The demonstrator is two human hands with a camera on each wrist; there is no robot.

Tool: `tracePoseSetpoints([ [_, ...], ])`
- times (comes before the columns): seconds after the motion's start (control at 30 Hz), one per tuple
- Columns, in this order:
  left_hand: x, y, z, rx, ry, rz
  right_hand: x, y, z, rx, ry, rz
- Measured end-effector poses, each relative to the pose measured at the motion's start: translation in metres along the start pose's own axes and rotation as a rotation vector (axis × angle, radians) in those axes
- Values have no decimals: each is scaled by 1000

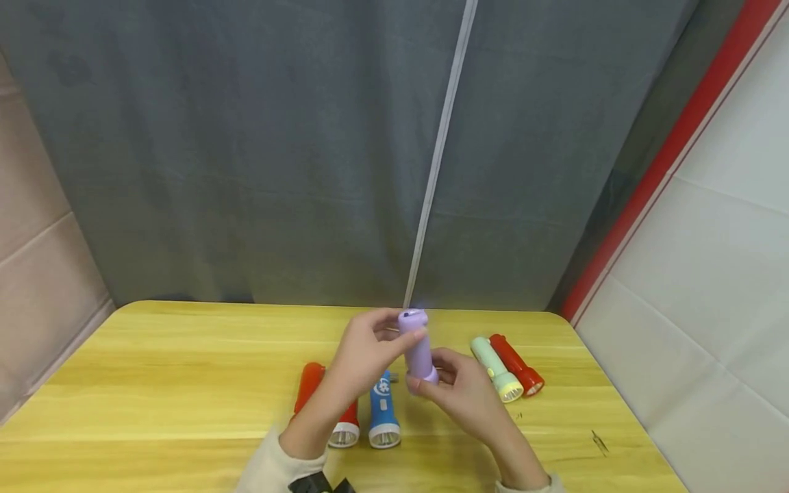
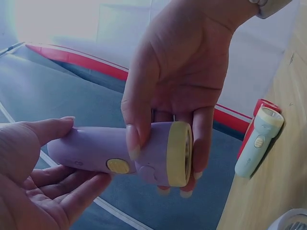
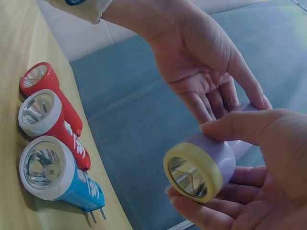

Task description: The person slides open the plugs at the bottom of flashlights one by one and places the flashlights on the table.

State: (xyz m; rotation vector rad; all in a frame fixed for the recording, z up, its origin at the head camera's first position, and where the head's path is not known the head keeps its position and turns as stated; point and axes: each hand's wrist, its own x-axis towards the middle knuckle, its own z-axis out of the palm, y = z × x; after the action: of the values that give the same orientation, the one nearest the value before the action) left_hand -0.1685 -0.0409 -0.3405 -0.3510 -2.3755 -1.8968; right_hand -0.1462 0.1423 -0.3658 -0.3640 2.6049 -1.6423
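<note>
Both hands hold a lavender flashlight (image 1: 419, 357) above the table. My left hand (image 1: 362, 352) pinches its tail end between thumb and fingers. My right hand (image 1: 465, 394) grips the head end, thumb on one side and fingers on the other. In the left wrist view, a yellow oval switch (image 2: 118, 166) shows on the flashlight's body. A pale yellow ring (image 3: 215, 177) surrounds its lens, which faces the camera in the right wrist view.
Left of centre on the wooden table (image 1: 154, 397) lie a blue flashlight (image 1: 383, 407) with two metal prongs, a red one with a white rim (image 3: 41, 112), and an all-red one (image 3: 38, 76). Rightward, a mint-green flashlight (image 1: 496, 366) lies beside a red one (image 1: 518, 366).
</note>
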Motion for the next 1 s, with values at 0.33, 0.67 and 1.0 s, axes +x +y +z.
tracePoseSetpoints([
  [0.33,-12,3,0,-28,91,47,-4,-3,6,-77,20,-77],
  [0.67,-21,6,0,-29,56,68,-3,0,11,-89,39,-129],
  [1.0,-24,13,-8,-106,-16,56,-4,0,9,-34,-8,-172],
])
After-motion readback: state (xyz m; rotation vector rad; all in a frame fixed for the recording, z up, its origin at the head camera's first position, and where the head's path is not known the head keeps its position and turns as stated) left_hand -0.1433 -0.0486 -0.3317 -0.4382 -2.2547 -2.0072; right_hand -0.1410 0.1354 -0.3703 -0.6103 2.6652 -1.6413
